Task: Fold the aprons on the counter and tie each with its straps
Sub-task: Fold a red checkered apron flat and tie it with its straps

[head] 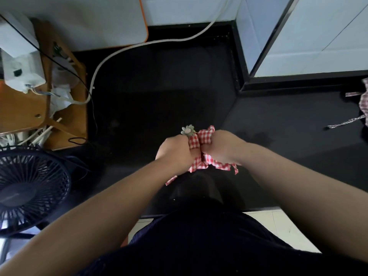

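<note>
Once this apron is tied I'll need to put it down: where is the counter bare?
The black counter is bare beyond the red checked apron, between the white cable and the tiled corner. Also bare: right of the right hand, short of the second apron. Crowded: the left, by the fan and wooden rack.

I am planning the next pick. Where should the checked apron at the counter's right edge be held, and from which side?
Probably the bunched body of that apron, reached from the left, its only side in view. Its lower strap lies thin and flat on the counter, harder to pinch. The left hand and right hand now grip the red checked bundle.
</note>
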Tool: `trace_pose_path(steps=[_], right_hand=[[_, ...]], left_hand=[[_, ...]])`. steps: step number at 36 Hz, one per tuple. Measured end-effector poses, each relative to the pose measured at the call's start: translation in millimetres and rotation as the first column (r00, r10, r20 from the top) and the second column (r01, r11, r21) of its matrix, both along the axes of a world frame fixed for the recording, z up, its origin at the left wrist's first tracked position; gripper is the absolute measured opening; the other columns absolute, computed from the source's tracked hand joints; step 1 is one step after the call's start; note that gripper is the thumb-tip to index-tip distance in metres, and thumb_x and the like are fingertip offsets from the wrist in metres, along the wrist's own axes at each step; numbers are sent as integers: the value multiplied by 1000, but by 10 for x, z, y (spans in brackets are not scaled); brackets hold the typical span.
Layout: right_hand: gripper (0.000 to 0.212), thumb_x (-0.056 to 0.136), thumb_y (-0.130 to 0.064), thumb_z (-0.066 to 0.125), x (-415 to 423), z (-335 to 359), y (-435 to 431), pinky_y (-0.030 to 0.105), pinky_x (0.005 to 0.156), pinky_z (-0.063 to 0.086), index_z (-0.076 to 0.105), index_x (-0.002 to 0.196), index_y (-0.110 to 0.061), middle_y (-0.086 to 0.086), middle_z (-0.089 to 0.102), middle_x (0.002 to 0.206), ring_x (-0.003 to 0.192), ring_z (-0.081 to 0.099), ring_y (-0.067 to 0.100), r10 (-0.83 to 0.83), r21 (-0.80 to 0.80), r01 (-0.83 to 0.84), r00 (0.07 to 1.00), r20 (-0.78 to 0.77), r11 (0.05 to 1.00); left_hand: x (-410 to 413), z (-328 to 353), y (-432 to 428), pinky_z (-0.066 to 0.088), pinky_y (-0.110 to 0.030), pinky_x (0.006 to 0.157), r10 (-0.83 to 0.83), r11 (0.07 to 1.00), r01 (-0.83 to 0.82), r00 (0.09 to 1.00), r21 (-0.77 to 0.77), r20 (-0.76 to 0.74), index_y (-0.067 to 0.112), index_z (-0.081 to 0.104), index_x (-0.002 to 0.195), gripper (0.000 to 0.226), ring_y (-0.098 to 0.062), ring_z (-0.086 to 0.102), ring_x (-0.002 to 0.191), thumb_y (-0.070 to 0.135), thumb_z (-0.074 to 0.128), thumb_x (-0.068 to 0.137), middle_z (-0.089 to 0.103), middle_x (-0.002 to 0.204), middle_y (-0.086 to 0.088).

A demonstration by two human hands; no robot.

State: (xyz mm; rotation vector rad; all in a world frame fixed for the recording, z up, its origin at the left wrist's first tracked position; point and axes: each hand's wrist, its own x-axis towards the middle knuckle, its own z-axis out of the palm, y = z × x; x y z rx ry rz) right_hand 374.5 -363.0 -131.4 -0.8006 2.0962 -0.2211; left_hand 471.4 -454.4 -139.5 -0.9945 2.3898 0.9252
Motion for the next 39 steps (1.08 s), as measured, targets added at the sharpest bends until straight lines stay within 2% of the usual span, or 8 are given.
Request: trace_pose_path(steps=[7,11,17,21,25,29,35,39], right_hand=[[32,99,-16,45,-4,55,-34,14,49,36,46,68,-22,-7,49,60,52,44,3,-155,-41,176,938,312,984],[39,102,-19,38,-17,103,-45,18,50,33,39,62,-21,-8,47,40,47,39,7,-138,3,141,968,211,990],[45,99,-43,43,-101,158,-114,25,66,44,60,78,-7,6,59,74,68,58,16,-67,88,64,997,37,994],[50,97,-44,46,-140,99,-92,31,88,46,63,116,-1,12,64,120,111,60,25,-209,87,202,975,71,975],[41,91,-36,60,-167,-18,-94,45,94,51,69,94,3,13,70,96,89,66,24,-332,-4,338,925,185,941],[30,86,-26,70,-219,-41,-75,28,71,51,71,84,5,4,66,71,63,59,13,-427,-81,469,853,302,879],[23,94,-8,48,-299,-18,-68,34,73,54,62,80,2,13,62,73,65,61,21,-526,9,660,592,610,752],[21,92,7,43,-362,-44,-46,37,81,53,62,100,14,22,60,86,68,59,21,-500,-21,636,627,597,772]], left_hand=[[0,11,-211,46,-27,56,-52,997,55,997,49,-64,13,58,81,26,-14,58,67,37,59,92,60,76,0],[39,58,-325,34,-26,52,-110,977,125,989,172,-94,7,54,72,29,-12,43,55,27,57,94,47,62,0],[142,22,-523,50,-35,74,163,903,-97,979,418,-125,-11,63,94,21,-31,60,76,7,51,94,63,84,-21],[181,15,-582,56,-28,85,341,771,-198,931,606,-129,14,57,102,15,-17,70,91,2,59,92,71,98,-9],[246,-87,-615,54,-19,76,273,861,-111,924,497,-267,19,65,93,13,-4,70,83,7,67,88,73,87,4],[283,-127,-542,52,-11,70,296,882,-106,884,460,-363,26,67,87,18,0,69,83,8,65,89,72,87,10],[300,-149,-482,49,-5,69,341,891,-153,849,428,-405,33,65,90,22,9,65,84,12,65,90,69,92,15],[241,-140,-409,47,-3,70,335,915,-175,831,363,-444,36,64,89,21,14,62,84,15,67,89,67,90,20]])
